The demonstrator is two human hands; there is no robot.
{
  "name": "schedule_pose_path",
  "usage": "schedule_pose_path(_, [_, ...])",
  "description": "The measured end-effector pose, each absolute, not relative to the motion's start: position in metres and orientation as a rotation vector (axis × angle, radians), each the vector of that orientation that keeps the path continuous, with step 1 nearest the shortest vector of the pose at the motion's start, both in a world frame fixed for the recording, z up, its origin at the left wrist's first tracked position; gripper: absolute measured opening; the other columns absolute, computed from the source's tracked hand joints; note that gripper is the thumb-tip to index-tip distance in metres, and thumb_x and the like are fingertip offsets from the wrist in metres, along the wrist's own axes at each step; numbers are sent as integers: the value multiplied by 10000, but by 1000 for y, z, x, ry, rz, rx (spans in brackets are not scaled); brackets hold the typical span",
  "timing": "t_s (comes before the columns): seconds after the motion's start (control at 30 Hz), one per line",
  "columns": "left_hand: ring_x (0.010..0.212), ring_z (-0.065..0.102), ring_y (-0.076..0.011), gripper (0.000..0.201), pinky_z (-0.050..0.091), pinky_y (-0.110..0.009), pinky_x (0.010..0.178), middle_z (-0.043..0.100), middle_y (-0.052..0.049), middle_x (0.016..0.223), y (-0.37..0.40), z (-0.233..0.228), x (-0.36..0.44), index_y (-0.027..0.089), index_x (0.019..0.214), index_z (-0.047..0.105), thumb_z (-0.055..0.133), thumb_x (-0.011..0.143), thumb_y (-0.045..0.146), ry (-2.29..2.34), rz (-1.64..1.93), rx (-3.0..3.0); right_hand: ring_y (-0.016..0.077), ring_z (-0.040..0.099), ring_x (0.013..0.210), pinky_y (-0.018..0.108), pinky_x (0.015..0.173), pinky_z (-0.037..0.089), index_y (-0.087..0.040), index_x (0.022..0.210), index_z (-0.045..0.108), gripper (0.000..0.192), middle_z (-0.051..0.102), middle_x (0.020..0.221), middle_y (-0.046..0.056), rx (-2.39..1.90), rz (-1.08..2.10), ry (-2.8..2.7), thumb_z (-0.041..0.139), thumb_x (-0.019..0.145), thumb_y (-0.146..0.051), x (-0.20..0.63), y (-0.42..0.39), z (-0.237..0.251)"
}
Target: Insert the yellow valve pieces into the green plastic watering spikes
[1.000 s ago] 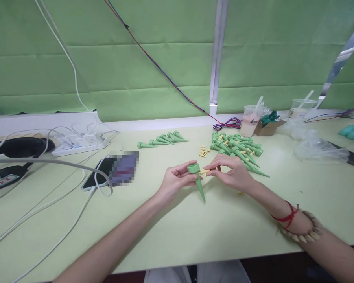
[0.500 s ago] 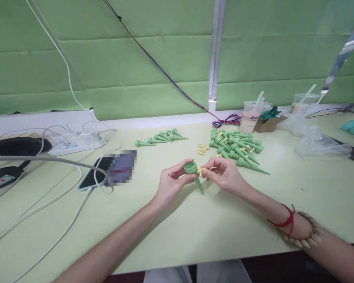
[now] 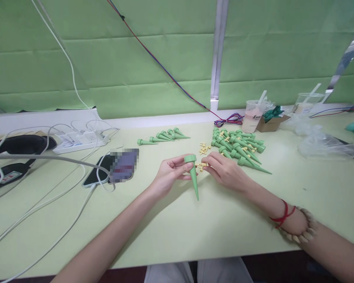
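My left hand (image 3: 172, 173) is closed on a green plastic watering spike (image 3: 194, 179), which hangs point down with its ribbed cap on top. In my right hand (image 3: 224, 169), thumb and fingers pinch a small yellow valve (image 3: 203, 164) at the spike's side, just below the cap. Whether the valve sits in the spike I cannot tell. Behind my hands lies a small heap of yellow valves (image 3: 205, 148). A pile of green spikes (image 3: 236, 145), some with yellow pieces on them, is beyond my right hand. Several more spikes (image 3: 162, 136) lie in a row farther left.
At the left are a phone (image 3: 98, 173), white cables, a power strip (image 3: 79, 141) and a black object (image 3: 23, 145). Drink cups (image 3: 252, 118), a small cardboard box (image 3: 271, 124) and a clear plastic bag (image 3: 324, 145) stand or lie at the back right.
The spike has turned from tilted, with its cap opening showing, to nearly upright. My right hand has shifted slightly, with the yellow valve now pointing at the spike's side.
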State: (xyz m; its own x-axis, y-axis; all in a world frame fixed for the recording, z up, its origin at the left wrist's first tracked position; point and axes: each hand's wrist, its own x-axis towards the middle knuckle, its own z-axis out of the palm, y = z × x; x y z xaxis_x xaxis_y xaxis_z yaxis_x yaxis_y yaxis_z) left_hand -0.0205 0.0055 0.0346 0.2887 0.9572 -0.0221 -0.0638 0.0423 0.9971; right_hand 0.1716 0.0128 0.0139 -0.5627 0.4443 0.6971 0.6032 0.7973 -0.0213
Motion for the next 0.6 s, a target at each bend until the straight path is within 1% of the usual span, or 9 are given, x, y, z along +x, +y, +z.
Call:
schedule_pose_path(0.1, [753, 653, -189, 429, 533, -254, 621, 680, -61, 878, 6, 36, -23, 180, 1002, 664, 727, 606, 336, 975, 1031, 1282, 169, 491, 700, 265, 600, 367, -184, 844, 538, 224, 524, 775, 67, -806, -328, -2228, 336, 914, -249, 172, 10, 15])
schedule_pose_path(0.17, [757, 647, -184, 442, 533, -247, 606, 678, -56, 872, 5, 36, -23, 185, 1016, 657, 729, 602, 324, 976, 1032, 1288, 165, 479, 686, 267, 611, 371, -190, 803, 528, 236, 517, 761, 61, -821, -284, -2235, 327, 915, -242, 171, 9, 13])
schedule_pose_path(0.3, [733, 632, -169, 441, 528, -238, 575, 673, -51, 865, 1, 33, -23, 189, 1023, 651, 725, 605, 309, 961, 1019, 1313, 167, 473, 710, 271, 633, 386, -194, 773, 487, 224, 492, 753, 51, -838, -73, -2227, 313, 912, -223, 166, 5, 6])
schedule_pose_path(0.47, [684, 603, -142, 425, 510, -231, 576, 651, -16, 759, -2, 37, -23, 193, 1008, 658, 724, 599, 287, 985, 980, 1369, 158, 443, 685, 269, 614, 378, -199, 727, 432, 214, 446, 720, 31, -864, 155, -2207, 312, 903, -210, 160, -1, 1])
schedule_pose_path(0.6, [672, 578, -132, 420, 487, -216, 560, 615, -5, 692, 0, 41, -27, 181, 1029, 645, 702, 622, 268, 987, 915, 1457, 133, 414, 633, 261, 593, 360, -197, 658, 377, 264, 411, 662, 1, -906, 477, -2107, 313, 909, -246, 156, -8, 3])
